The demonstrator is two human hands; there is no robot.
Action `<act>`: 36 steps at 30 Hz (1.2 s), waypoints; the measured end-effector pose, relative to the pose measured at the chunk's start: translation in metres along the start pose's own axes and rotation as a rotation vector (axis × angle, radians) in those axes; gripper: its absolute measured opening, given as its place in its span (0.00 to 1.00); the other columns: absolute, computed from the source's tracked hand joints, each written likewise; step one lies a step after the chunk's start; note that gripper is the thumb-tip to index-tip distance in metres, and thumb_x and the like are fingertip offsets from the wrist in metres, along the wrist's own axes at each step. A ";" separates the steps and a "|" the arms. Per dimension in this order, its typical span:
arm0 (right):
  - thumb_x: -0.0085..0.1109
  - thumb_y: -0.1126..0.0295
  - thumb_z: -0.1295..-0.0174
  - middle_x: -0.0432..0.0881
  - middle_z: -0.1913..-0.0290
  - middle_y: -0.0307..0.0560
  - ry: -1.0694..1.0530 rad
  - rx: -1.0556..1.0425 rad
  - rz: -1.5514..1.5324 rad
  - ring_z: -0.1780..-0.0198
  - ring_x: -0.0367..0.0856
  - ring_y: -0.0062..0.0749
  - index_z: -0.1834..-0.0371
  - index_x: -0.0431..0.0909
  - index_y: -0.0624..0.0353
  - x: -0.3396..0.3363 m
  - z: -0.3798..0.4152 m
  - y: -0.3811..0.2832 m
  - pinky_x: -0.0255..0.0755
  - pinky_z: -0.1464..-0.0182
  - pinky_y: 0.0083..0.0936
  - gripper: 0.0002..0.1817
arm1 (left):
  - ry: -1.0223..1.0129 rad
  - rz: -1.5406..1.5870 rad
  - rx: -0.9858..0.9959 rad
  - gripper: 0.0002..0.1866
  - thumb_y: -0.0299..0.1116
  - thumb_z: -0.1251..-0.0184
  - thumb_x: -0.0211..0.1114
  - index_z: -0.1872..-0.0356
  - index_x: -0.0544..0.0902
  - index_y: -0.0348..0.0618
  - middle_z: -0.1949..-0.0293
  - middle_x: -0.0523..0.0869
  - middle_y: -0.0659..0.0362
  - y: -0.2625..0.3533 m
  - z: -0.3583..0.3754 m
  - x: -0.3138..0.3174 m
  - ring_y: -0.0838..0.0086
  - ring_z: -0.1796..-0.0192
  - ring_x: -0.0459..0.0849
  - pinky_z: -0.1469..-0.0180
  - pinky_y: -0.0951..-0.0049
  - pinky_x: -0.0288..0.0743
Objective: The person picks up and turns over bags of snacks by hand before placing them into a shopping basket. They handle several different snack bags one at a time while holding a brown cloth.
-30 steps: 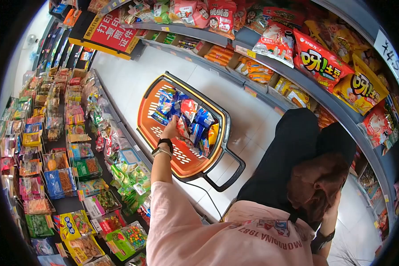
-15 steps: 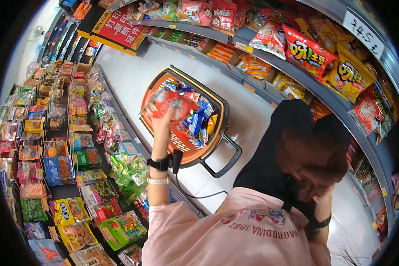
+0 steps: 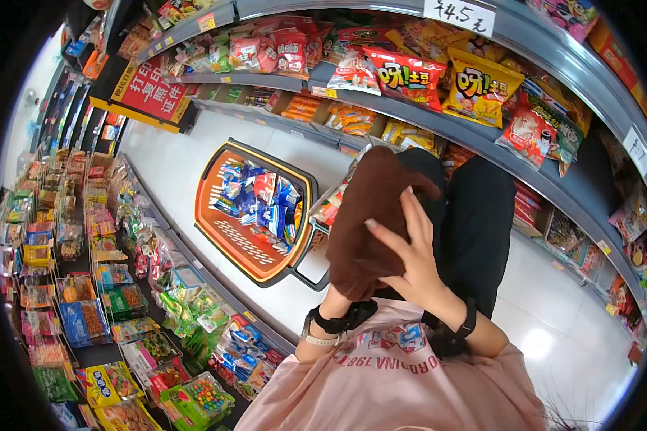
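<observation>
In front of my torso hangs a crumpled brown cloth [image 3: 370, 223]. My right hand [image 3: 417, 262] grips it from the right side, fingers spread across its surface and thumb lower down. My left hand is hidden behind the cloth; only its wrist with a black band [image 3: 345, 316] shows below. A red and white snack packet [image 3: 329, 207] sticks out from behind the cloth on the left, in line with that hand. To the left, an orange shopping basket [image 3: 226, 244] with a black rim holds several blue, red and yellow packets [image 3: 262, 197].
Tilted shelves with packaged snacks [image 3: 129, 302] run along the left. On the right, curved shelves carry red chip bags [image 3: 406, 75] and yellow ones [image 3: 478, 86]. A red sign [image 3: 147, 90] stands at the upper left. White tiled floor [image 3: 158, 154] lies around the basket.
My left hand has drawn the red snack packet back from over the basket toward my body. The brown cloth has come from the right to the middle, and the two hands now meet at it.
</observation>
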State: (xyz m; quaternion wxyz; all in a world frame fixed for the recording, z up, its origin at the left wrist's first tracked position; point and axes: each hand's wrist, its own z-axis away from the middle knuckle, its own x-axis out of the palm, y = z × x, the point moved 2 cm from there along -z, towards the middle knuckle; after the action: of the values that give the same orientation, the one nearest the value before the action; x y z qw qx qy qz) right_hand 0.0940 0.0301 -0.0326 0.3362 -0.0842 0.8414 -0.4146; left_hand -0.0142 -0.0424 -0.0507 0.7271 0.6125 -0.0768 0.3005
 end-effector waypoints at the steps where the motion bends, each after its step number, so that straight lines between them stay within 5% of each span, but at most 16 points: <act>1: 0.62 0.63 0.65 0.48 0.39 0.60 0.080 0.035 -0.034 0.38 0.45 0.53 0.45 0.64 0.44 0.001 0.002 0.004 0.41 0.41 0.44 0.36 | 0.031 -0.171 0.169 0.27 0.32 0.43 0.55 0.44 0.55 0.40 0.45 0.63 0.54 0.000 -0.005 0.000 0.69 0.43 0.62 0.43 0.71 0.60; 2: 0.62 0.64 0.65 0.49 0.39 0.59 0.160 0.069 -0.068 0.39 0.48 0.52 0.45 0.64 0.44 0.000 0.002 0.006 0.44 0.41 0.42 0.36 | 0.068 -0.572 0.294 0.25 0.32 0.43 0.55 0.46 0.58 0.38 0.48 0.65 0.54 0.002 -0.008 0.001 0.70 0.45 0.65 0.46 0.72 0.61; 6: 0.54 0.72 0.57 0.56 0.41 0.57 0.270 0.244 -0.496 0.41 0.56 0.44 0.45 0.59 0.62 -0.010 0.009 0.017 0.50 0.41 0.31 0.31 | 0.285 -0.299 0.169 0.20 0.29 0.42 0.52 0.49 0.61 0.37 0.52 0.68 0.56 0.014 -0.004 0.011 0.73 0.49 0.68 0.47 0.73 0.60; 7: 0.49 0.69 0.48 0.56 0.41 0.52 0.344 0.373 -0.690 0.40 0.56 0.37 0.44 0.54 0.66 -0.010 0.010 0.019 0.49 0.40 0.29 0.28 | 0.247 -0.563 0.401 0.19 0.28 0.42 0.49 0.48 0.61 0.37 0.53 0.69 0.57 0.003 -0.004 -0.011 0.74 0.51 0.69 0.47 0.75 0.60; 10: 0.34 0.59 0.38 0.56 0.41 0.47 0.360 0.861 -1.342 0.40 0.56 0.36 0.41 0.49 0.63 -0.003 0.027 0.048 0.51 0.40 0.29 0.26 | 0.269 0.167 0.240 0.23 0.35 0.43 0.49 0.47 0.61 0.37 0.51 0.69 0.57 0.020 -0.008 -0.013 0.74 0.48 0.67 0.45 0.72 0.59; 14: 0.28 0.54 0.38 0.55 0.40 0.48 0.078 0.824 -1.637 0.40 0.54 0.36 0.40 0.48 0.62 0.037 0.051 0.069 0.50 0.40 0.29 0.28 | 0.152 -0.056 0.048 0.27 0.38 0.44 0.51 0.44 0.57 0.38 0.48 0.66 0.57 0.018 -0.008 -0.001 0.74 0.46 0.66 0.45 0.74 0.59; 16: 0.27 0.57 0.38 0.55 0.40 0.48 0.038 0.993 -1.158 0.39 0.53 0.36 0.41 0.50 0.63 0.004 0.033 0.031 0.47 0.40 0.27 0.26 | 0.130 -0.052 -0.045 0.26 0.36 0.43 0.50 0.44 0.56 0.39 0.46 0.64 0.55 0.005 -0.007 -0.004 0.73 0.46 0.66 0.45 0.74 0.59; 18: 0.26 0.58 0.38 0.54 0.40 0.49 -0.110 0.759 -0.876 0.39 0.52 0.37 0.41 0.51 0.64 0.004 0.035 0.049 0.45 0.40 0.26 0.26 | 0.126 0.329 -0.182 0.26 0.30 0.43 0.52 0.43 0.55 0.39 0.45 0.62 0.55 0.001 -0.008 0.001 0.72 0.44 0.64 0.44 0.73 0.58; 20: 0.34 0.60 0.42 0.59 0.44 0.52 -0.029 0.566 -0.561 0.43 0.57 0.41 0.44 0.55 0.64 -0.002 0.035 0.059 0.47 0.41 0.28 0.25 | -0.117 -0.703 0.291 0.27 0.23 0.45 0.53 0.43 0.54 0.39 0.44 0.60 0.54 -0.007 -0.003 -0.004 0.70 0.43 0.62 0.43 0.71 0.58; 22: 0.44 0.63 0.50 0.64 0.50 0.54 0.218 0.231 -0.325 0.49 0.62 0.44 0.48 0.59 0.62 -0.022 0.021 0.060 0.48 0.43 0.30 0.25 | -0.105 -0.589 0.189 0.27 0.20 0.46 0.52 0.43 0.55 0.39 0.44 0.60 0.54 -0.023 -0.003 -0.018 0.69 0.45 0.65 0.44 0.71 0.59; 24: 0.52 0.64 0.58 0.66 0.56 0.53 0.129 0.279 -0.125 0.53 0.63 0.43 0.52 0.61 0.62 -0.050 0.011 0.056 0.48 0.44 0.30 0.27 | -0.039 -0.034 -0.069 0.25 0.23 0.44 0.51 0.44 0.56 0.38 0.45 0.62 0.54 -0.020 -0.008 -0.005 0.70 0.45 0.65 0.44 0.73 0.59; 26: 0.52 0.54 0.57 0.66 0.50 0.49 0.163 0.348 -0.319 0.51 0.65 0.36 0.49 0.61 0.60 -0.073 0.013 0.058 0.54 0.47 0.26 0.32 | -0.170 -0.838 0.257 0.23 0.29 0.41 0.50 0.45 0.57 0.37 0.48 0.66 0.55 -0.012 -0.011 0.001 0.72 0.47 0.67 0.46 0.74 0.61; 28: 0.43 0.47 0.52 0.64 0.47 0.48 0.344 0.338 -0.477 0.49 0.65 0.34 0.48 0.61 0.62 -0.093 0.020 0.050 0.55 0.48 0.26 0.34 | 0.109 0.091 -0.039 0.25 0.29 0.41 0.51 0.44 0.56 0.38 0.48 0.66 0.56 -0.015 -0.027 0.010 0.73 0.48 0.68 0.47 0.75 0.62; 30: 0.35 0.38 0.52 0.61 0.45 0.53 0.140 0.348 -0.487 0.43 0.59 0.37 0.46 0.58 0.64 -0.095 0.025 0.045 0.53 0.45 0.32 0.41 | 0.123 0.130 0.080 0.26 0.27 0.43 0.52 0.43 0.54 0.38 0.48 0.66 0.56 -0.015 -0.040 0.014 0.75 0.48 0.68 0.48 0.76 0.63; 32: 0.47 0.41 0.54 0.59 0.45 0.57 -0.131 0.195 -0.188 0.41 0.56 0.40 0.45 0.56 0.65 -0.081 0.022 0.035 0.52 0.44 0.32 0.42 | 0.088 -0.147 0.194 0.31 0.23 0.47 0.55 0.42 0.51 0.38 0.48 0.65 0.55 0.000 -0.042 0.029 0.74 0.48 0.67 0.46 0.75 0.61; 36: 0.66 0.70 0.62 0.60 0.46 0.54 -0.097 0.535 -0.129 0.43 0.60 0.38 0.44 0.52 0.64 -0.053 0.035 0.031 0.52 0.43 0.26 0.41 | -0.044 -0.152 0.285 0.34 0.23 0.50 0.57 0.42 0.50 0.37 0.45 0.59 0.55 -0.003 -0.046 0.043 0.73 0.43 0.60 0.42 0.75 0.53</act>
State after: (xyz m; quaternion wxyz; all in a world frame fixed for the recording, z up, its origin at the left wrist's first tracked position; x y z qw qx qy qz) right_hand 0.1608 0.0502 -0.0448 0.3593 -0.0658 0.6778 -0.6381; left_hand 0.0099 0.0157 -0.0433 0.6517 0.7199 -0.0029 0.2388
